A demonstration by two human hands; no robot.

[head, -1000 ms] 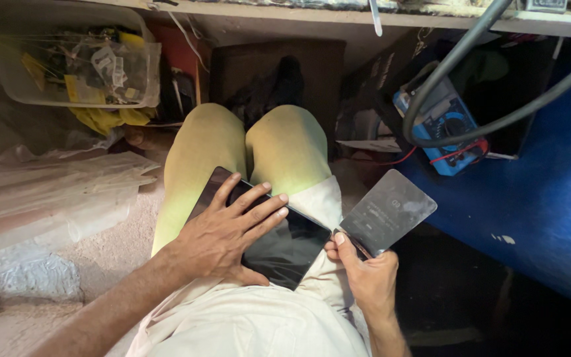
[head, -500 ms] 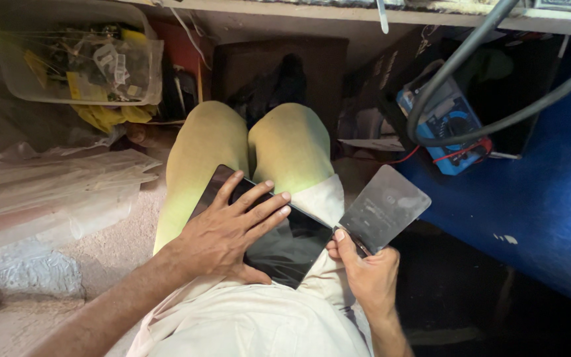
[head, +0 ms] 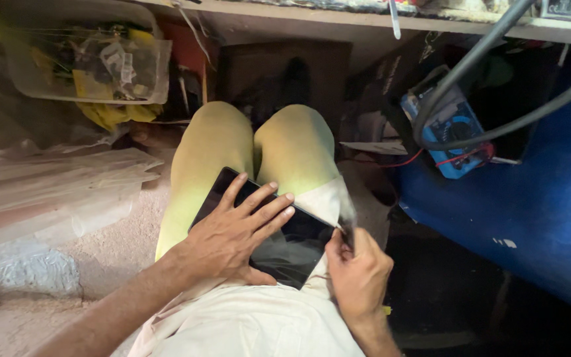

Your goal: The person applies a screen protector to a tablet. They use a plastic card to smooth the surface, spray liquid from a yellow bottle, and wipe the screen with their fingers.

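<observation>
The left hand lies flat, fingers spread, pinning the dark tablet on the lap. The right hand pinches a thin, blurred sheet at its edge; steady pressure should stop slipping.

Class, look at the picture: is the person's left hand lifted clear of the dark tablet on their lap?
No: the left hand lies flat, fingers spread, on the dark tablet.

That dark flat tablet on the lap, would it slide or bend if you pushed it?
The tablet looks stiff: a thin flat slab. Its glossy face probably makes it slippery. The left hand lies flat on it, and it rests on cloth over the thighs, so it likely stays put.
</observation>
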